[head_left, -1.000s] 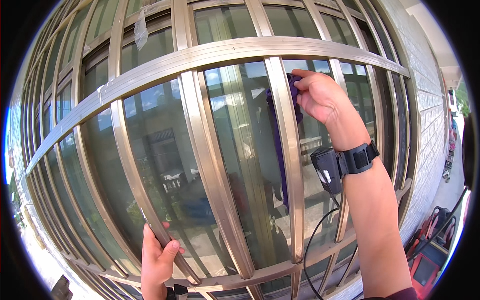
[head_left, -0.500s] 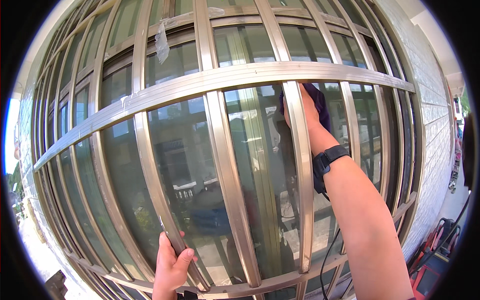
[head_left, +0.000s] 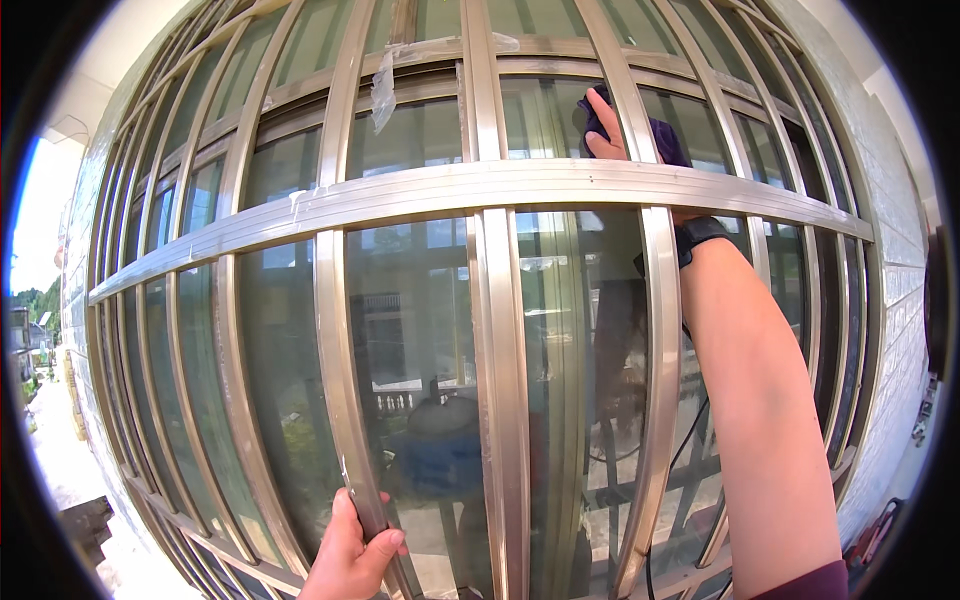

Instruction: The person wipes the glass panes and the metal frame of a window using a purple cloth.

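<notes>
A metal window grille of upright bars and one wide crossbar [head_left: 420,186] stands before me, with window glass [head_left: 285,400] behind it. Low down, my left hand [head_left: 350,558] is closed around one upright bar [head_left: 338,380], thumb in front. My right arm reaches through the grille behind the crossbar. Above that crossbar, my right hand [head_left: 604,132] holds a dark purple cloth [head_left: 668,146] against the upper glass. An upright bar and the crossbar hide part of this hand and its wrist. A black band [head_left: 702,232] circles the right wrist.
Torn clear plastic film [head_left: 383,92] hangs near the upper window frame. A thin black cable [head_left: 672,462] runs down beside my right forearm. Pale tiled wall [head_left: 905,300] borders the grille at right. Reflections cover much of the glass.
My right hand has moved up with the cloth, from below the crossbar to above it. The left hand keeps its hold on the same bar. The view has shifted.
</notes>
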`<state>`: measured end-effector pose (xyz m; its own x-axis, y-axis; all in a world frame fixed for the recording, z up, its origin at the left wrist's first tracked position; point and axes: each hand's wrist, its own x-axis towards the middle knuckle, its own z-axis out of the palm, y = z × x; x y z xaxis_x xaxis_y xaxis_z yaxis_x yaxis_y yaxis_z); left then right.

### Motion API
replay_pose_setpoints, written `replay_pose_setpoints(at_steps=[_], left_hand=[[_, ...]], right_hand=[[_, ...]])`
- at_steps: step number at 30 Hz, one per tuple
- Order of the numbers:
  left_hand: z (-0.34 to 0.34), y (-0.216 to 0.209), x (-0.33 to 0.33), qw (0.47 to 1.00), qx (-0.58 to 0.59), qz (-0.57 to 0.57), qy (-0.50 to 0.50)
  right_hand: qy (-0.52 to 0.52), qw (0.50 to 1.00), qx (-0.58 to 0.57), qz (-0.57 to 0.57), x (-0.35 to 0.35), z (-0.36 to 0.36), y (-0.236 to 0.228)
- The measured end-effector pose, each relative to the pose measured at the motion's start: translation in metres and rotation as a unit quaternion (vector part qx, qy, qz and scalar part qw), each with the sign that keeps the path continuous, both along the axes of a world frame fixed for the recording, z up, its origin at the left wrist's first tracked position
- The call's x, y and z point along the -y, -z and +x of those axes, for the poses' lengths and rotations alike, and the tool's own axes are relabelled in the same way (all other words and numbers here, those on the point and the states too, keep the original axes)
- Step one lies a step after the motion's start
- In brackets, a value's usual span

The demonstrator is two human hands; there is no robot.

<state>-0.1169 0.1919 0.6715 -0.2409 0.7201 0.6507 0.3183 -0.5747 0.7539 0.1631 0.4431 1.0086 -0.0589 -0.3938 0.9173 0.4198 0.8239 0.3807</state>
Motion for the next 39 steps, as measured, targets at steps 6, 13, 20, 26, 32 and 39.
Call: replay_pose_setpoints(at_steps=[6,13,20,26,32,39], left_hand=[[0.001,0.003,0.004,0.996,-0.078,0.023,0.020],[0.004,0.001,-0.003,0.999,-0.008,0.008,-0.032],[0.001,0.009,-0.001,0.997,-0.064,0.037,0.014],[0.005,0.010,0.001,0.999,-0.039,0.015,0.002],[0.010,0.004,-0.003,0.999,-0.008,0.015,-0.030],[0.007,0.005,-0.002,0.996,-0.042,0.043,-0.062]], right_hand=[[0.043,0.999,0.027,0.016,-0.042,-0.003,-0.043],[0.078,0.995,-0.036,0.044,-0.047,-0.038,-0.061],[0.206,0.976,0.065,-0.025,0.028,-0.070,-0.044],[0.199,0.971,0.122,-0.054,0.026,-0.078,-0.050],[0.175,0.970,0.095,0.141,0.011,-0.065,-0.017],[0.199,0.945,0.184,-0.183,0.049,-0.061,0.061]])
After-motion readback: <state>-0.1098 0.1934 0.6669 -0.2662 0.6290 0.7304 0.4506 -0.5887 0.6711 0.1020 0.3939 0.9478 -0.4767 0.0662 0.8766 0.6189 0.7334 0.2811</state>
